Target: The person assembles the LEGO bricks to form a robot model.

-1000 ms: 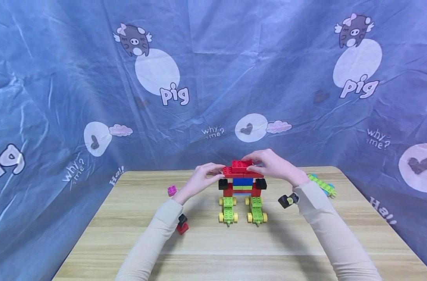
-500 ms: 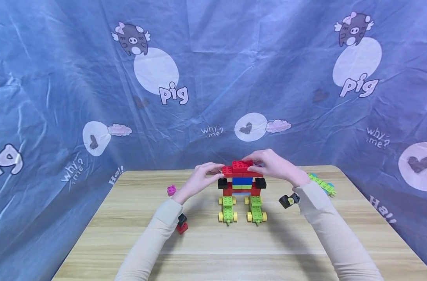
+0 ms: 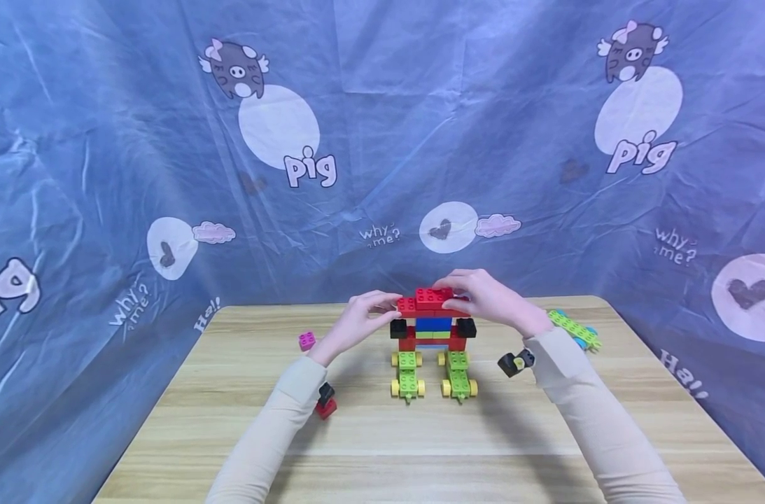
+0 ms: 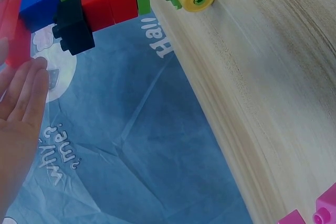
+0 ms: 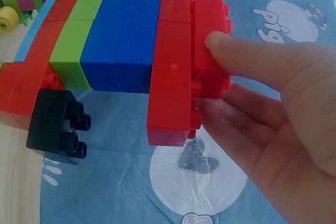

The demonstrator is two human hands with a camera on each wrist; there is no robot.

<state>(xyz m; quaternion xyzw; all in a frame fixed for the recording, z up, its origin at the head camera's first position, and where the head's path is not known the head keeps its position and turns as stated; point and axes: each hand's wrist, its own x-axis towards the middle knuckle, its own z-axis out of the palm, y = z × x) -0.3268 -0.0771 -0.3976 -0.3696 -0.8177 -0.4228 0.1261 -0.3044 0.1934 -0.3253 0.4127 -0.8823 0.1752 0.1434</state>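
Pinching with thumb and fingers, the right hand (image 3: pixel 486 299) holds the top brick (image 5: pixel 210 51), parted no wider than the brick itself; the left hand (image 3: pixel 363 318) likewise pinches the left end of the red bar (image 5: pixel 170 82) just beneath. Hardly anything differs from half a second ago: both hands and the model (image 3: pixel 434 324) keep their places, which suggests steadying or pressing rather than carrying. Whether the brick is fully seated I cannot tell.

Nearest on the table (image 3: pixel 369 448), two green cars (image 3: pixel 460 381) with yellow wheels form the model's front feet. Behind them the model stands upright, with a black block (image 3: pixel 398 328) at each side and blue bricks (image 5: pixel 123 40) under the bar. Left of the model, well apart, lies a pink brick (image 3: pixel 306 341); right of it, beyond the right sleeve, a green piece (image 3: pixel 573 329). Behind the model hangs a blue curtain (image 3: pixel 357 91).
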